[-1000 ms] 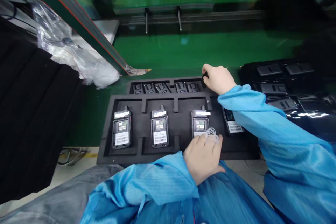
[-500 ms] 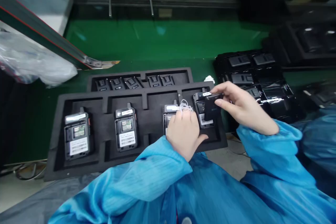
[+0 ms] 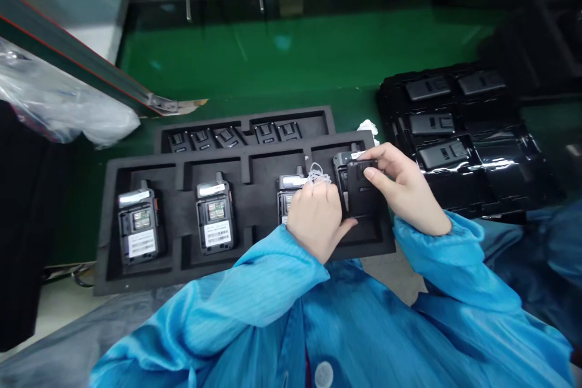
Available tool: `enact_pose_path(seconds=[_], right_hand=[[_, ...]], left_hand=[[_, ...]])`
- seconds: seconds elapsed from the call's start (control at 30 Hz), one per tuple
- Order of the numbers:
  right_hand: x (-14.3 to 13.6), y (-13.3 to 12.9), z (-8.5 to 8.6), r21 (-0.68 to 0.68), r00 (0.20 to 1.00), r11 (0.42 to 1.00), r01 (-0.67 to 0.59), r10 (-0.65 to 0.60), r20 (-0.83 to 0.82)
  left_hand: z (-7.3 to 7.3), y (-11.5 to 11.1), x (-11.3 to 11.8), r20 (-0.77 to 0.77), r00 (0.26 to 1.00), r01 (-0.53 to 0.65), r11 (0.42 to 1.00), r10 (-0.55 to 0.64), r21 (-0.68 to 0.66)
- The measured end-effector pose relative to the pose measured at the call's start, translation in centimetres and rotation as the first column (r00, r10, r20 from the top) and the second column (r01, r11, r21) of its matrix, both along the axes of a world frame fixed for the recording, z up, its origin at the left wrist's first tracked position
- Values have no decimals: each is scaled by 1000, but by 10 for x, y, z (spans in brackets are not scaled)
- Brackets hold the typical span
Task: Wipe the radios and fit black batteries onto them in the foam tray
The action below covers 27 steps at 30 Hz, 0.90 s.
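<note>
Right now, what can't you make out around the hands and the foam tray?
- Head view: the third radio is mostly hidden under the left hand.
- Fourth radio: the black cover in the right hand hides most of it; whether the cover is seated cannot be told.
- Labels on the first radio are too small to read.
- The black stack is blurred at the right edge.

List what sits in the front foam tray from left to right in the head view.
First radio → second radio → third radio, partly under the left hand with a white cord loop → fourth radio with the black cover pressed on it by the right hand.
</note>
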State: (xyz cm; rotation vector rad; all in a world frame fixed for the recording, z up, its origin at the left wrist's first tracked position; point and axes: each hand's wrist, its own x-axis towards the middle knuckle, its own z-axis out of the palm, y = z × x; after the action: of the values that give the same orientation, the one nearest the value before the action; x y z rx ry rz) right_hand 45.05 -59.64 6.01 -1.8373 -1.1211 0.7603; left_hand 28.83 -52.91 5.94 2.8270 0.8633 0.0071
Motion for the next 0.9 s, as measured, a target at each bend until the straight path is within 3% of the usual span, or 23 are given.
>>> enact_pose_path(seconds=[0.3,0.5,0.73,0.9], right_hand=[[-8,0,-8,29,946,1000,3,-12,325],[-13,-1,-22,-6,782,1000,-28,26,622],[-18,-1,-20,-65,643,997,-34,71,763],[-22,-1,-19,-58,592,996,-61,83,802]], left_hand=[[-1,-1,0,9,1000,13,1000,-13,-13],[-1,-2,-1,11,1000,8,1000,-9,6],[-1,-2,0,-3,1000,1,1000,-1,-7],[-1,-1,1,23,1000,-10,1000,10,3]])
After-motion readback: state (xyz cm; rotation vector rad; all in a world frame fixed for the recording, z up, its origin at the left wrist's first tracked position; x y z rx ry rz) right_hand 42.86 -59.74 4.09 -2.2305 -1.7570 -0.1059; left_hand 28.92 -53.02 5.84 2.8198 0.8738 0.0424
